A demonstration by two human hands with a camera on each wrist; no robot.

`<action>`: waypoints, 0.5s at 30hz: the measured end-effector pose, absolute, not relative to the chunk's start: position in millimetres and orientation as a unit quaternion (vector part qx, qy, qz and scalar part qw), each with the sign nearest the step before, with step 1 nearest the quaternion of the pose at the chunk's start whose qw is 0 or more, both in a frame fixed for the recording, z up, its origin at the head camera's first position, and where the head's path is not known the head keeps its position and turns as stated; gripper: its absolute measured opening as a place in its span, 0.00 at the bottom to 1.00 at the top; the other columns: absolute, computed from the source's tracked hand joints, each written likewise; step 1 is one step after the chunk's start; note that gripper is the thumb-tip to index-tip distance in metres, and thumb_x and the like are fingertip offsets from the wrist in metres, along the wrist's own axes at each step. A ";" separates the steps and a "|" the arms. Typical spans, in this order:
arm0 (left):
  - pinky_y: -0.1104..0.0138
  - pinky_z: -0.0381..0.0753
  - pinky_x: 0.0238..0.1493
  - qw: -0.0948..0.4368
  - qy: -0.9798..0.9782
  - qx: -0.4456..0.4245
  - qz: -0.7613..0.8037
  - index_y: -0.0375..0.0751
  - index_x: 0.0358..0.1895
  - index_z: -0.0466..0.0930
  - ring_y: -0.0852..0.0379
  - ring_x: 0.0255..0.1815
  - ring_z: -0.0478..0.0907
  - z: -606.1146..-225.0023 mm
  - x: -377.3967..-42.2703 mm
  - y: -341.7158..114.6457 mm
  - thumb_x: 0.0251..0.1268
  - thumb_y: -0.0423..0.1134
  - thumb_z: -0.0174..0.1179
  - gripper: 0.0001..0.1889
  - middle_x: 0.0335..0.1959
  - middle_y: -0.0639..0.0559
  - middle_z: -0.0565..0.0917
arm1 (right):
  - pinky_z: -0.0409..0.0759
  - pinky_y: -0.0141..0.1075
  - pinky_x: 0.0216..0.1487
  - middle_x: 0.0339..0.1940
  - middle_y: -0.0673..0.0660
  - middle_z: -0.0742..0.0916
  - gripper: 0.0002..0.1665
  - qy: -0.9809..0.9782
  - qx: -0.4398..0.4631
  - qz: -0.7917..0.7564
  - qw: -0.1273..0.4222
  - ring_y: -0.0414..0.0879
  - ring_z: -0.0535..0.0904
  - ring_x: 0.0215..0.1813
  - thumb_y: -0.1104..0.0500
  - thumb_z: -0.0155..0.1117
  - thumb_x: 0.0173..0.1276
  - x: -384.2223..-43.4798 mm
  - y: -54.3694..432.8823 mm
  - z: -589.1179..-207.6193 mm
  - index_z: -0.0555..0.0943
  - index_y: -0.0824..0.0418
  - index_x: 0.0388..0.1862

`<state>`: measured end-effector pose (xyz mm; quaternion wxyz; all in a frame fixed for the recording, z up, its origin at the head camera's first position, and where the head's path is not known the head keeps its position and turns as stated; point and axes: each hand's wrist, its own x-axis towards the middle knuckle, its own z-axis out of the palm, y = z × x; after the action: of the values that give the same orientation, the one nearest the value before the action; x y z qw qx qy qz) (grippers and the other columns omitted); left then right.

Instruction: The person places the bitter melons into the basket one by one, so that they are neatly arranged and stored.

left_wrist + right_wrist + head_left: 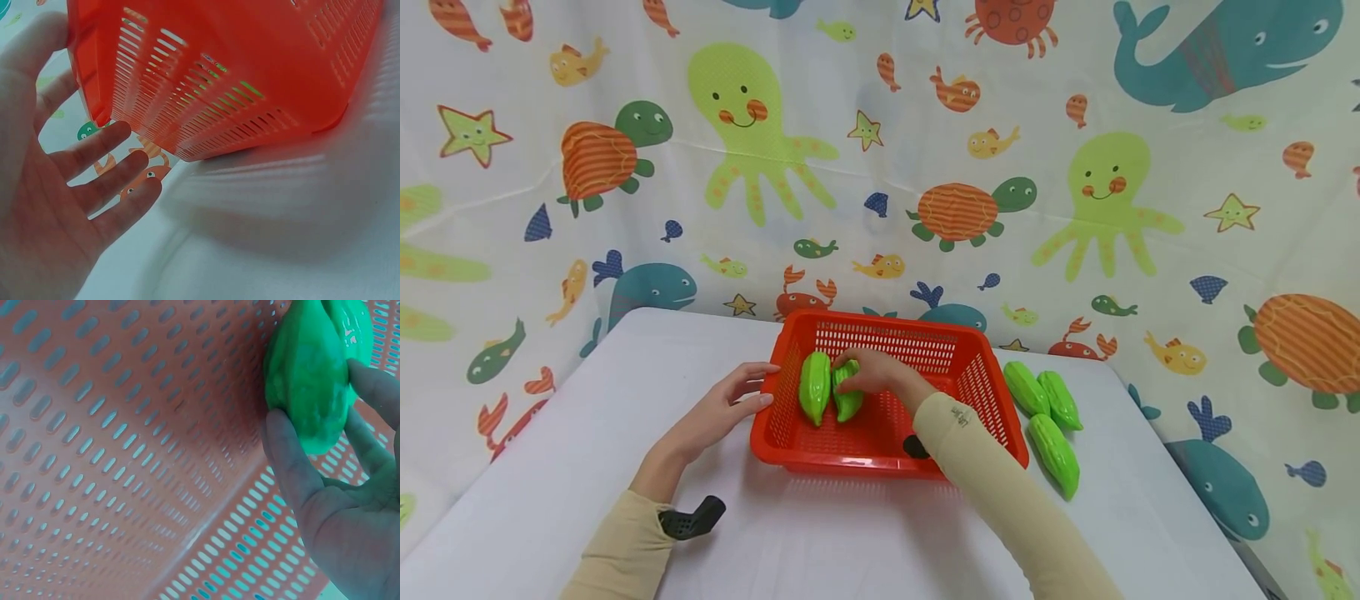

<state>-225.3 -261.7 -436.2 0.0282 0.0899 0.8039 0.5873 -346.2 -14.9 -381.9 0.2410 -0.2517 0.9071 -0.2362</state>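
Note:
In the head view a red plastic basket point(880, 462) stands on the white table. Inside, at its left end, lie two bright green, ribbed, pointed vegetables that look like bitter melons. My right hand point(872, 371) reaches into the basket and grips the right-hand bitter melon point(847, 404); the right wrist view shows thumb and fingers on either side of this bitter melon point(309, 381). The other bitter melon point(814, 387) lies close beside it. At the basket's left rim my left hand point(722, 408) touches the edge, its fingers point(109, 181) spread and fairly straight beside the slotted wall.
Right of the basket, three more green bitter melons point(1055, 454) lie on the table point(700, 350). Behind the table hangs a white curtain point(865, 75) printed with sea animals. Black straps with small devices point(692, 518) sit on the wrists.

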 end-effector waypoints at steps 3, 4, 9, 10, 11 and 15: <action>0.47 0.79 0.55 0.027 0.806 0.091 0.584 0.49 0.71 0.62 0.33 0.70 0.59 -436.3 -224.4 -261.6 0.69 0.48 0.58 0.29 0.71 0.38 0.63 | 0.72 0.42 0.61 0.61 0.56 0.78 0.26 0.905 -0.248 -0.244 0.246 0.48 0.72 0.57 0.55 0.70 0.64 -344.9 -15.5 -380.8 0.77 0.55 0.61; 0.47 0.78 0.55 0.027 0.806 0.091 0.584 0.49 0.71 0.62 0.33 0.70 0.59 -436.1 -224.0 -261.6 0.69 0.48 0.58 0.29 0.71 0.38 0.63 | 0.72 0.42 0.61 0.61 0.56 0.78 0.26 0.904 -0.250 -0.245 0.246 0.48 0.72 0.56 0.55 0.70 0.64 -344.8 -15.8 -380.7 0.77 0.55 0.61; 0.44 0.76 0.57 0.028 0.805 0.086 0.586 0.52 0.70 0.63 0.35 0.70 0.60 -435.2 -222.9 -261.5 0.69 0.49 0.58 0.28 0.70 0.40 0.64 | 0.73 0.40 0.59 0.61 0.56 0.78 0.28 0.902 -0.258 -0.241 0.248 0.47 0.72 0.55 0.55 0.69 0.65 -345.2 -16.0 -381.4 0.76 0.56 0.63; 0.44 0.76 0.57 0.028 0.806 0.089 0.585 0.51 0.70 0.63 0.34 0.70 0.60 -435.3 -222.8 -261.5 0.70 0.49 0.58 0.28 0.70 0.39 0.64 | 0.74 0.40 0.58 0.61 0.56 0.78 0.28 0.902 -0.259 -0.239 0.248 0.47 0.72 0.55 0.55 0.69 0.65 -345.4 -15.9 -381.8 0.75 0.56 0.64; 0.44 0.76 0.57 0.028 0.806 0.088 0.585 0.51 0.70 0.63 0.35 0.70 0.60 -435.2 -222.8 -261.5 0.70 0.49 0.58 0.28 0.70 0.40 0.64 | 0.74 0.40 0.58 0.61 0.56 0.77 0.28 0.902 -0.258 -0.240 0.249 0.47 0.72 0.55 0.55 0.69 0.66 -345.4 -15.5 -382.0 0.75 0.55 0.64; 0.45 0.76 0.57 0.026 0.806 0.089 0.585 0.51 0.70 0.63 0.35 0.70 0.60 -435.5 -223.0 -260.8 0.70 0.49 0.58 0.28 0.70 0.40 0.64 | 0.75 0.41 0.57 0.61 0.56 0.77 0.28 0.901 -0.254 -0.244 0.254 0.47 0.73 0.55 0.54 0.69 0.65 -345.2 -14.3 -382.6 0.76 0.54 0.64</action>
<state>-223.0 -260.8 -435.5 0.0260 0.0890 0.8055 0.5853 -345.2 -14.3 -382.6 0.2542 -0.2538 0.9008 -0.2442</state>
